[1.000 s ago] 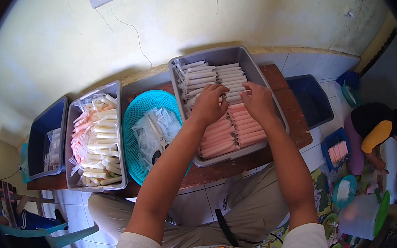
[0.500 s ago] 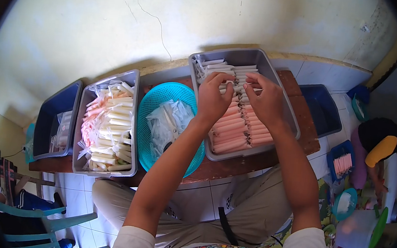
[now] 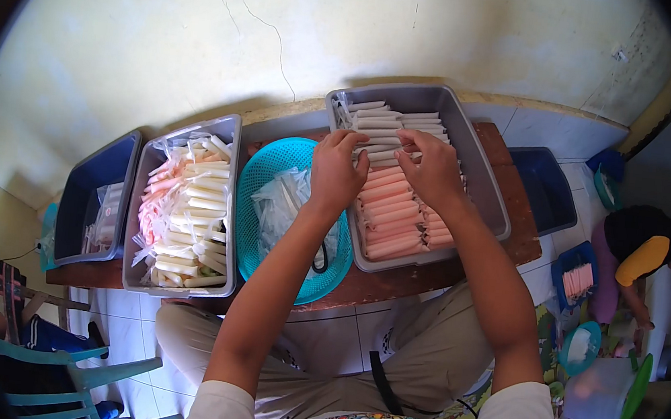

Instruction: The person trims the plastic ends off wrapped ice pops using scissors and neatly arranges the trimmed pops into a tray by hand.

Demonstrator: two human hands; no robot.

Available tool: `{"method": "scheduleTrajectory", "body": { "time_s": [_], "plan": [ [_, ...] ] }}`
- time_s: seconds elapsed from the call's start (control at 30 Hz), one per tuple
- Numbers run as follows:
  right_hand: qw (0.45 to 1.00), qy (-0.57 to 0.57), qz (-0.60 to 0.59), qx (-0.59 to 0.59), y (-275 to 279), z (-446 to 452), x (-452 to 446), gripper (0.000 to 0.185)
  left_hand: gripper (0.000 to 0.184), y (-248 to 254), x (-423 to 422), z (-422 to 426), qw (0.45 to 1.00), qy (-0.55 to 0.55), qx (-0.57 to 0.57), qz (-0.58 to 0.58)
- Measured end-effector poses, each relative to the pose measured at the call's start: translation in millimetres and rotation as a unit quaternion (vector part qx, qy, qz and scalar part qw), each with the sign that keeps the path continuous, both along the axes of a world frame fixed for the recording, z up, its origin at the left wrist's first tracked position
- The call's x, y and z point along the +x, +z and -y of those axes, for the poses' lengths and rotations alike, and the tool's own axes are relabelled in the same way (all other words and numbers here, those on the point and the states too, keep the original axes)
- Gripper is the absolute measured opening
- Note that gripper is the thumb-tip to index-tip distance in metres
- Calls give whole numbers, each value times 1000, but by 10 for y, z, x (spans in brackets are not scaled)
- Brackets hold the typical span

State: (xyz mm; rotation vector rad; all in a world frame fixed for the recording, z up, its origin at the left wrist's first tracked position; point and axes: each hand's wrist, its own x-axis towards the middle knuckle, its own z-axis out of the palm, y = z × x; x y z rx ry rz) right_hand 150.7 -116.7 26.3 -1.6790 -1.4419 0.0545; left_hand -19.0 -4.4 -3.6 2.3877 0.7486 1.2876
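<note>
My left hand point(image 3: 338, 169) and my right hand point(image 3: 434, 169) are over the grey tray point(image 3: 492, 194) on the right. Their fingers are curled, with thumb and forefinger apart. Between the hands lie pale, wrapped tube-shaped sticks point(image 3: 378, 147); the fingertips are at either end of this row, and whether they touch a stick I cannot tell. Pink wrapped sticks point(image 3: 390, 215) fill the near half of the tray in two columns. Left of it, a turquoise basket point(image 3: 254, 177) holds clear plastic bags point(image 3: 279, 196) and scissors point(image 3: 321, 258), partly hidden by my left forearm.
A second grey tray point(image 3: 228, 199) holds cream and pink sticks in loose plastic. Beside it stands a dark blue tray point(image 3: 69, 208). All rest on a wooden bench point(image 3: 521, 227) against the wall. A blue tray point(image 3: 549, 190) and a person point(image 3: 640, 247) are at the right; a green chair point(image 3: 85, 379) is lower left.
Both hands have shifted left and slightly lower over the tray, from its middle line to the left column of pale sticks. The gap between the hands has widened.
</note>
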Motion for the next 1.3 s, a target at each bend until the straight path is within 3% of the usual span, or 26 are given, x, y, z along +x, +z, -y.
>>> {"method": "scheduleTrajectory", "body": {
  "time_s": [0.43,0.63,0.8,1.1,1.3],
  "plan": [
    [993,12,85,-76,-394,-336,404,29,25,-166,260,-210,995,44,21,-92],
    [985,1,113,-129,-504,-322,390,22,19,-130,253,-187,980,12,-12,-199],
    [981,0,106,-161,-487,-299,322,24,14,-165,306,-219,951,45,43,-302],
    [978,-4,139,-157,-467,-302,281,18,15,-151,315,-241,939,50,36,-339],
    [975,-3,166,-148,-461,-294,245,21,14,-187,299,-246,951,42,20,-305]
  ]
}}
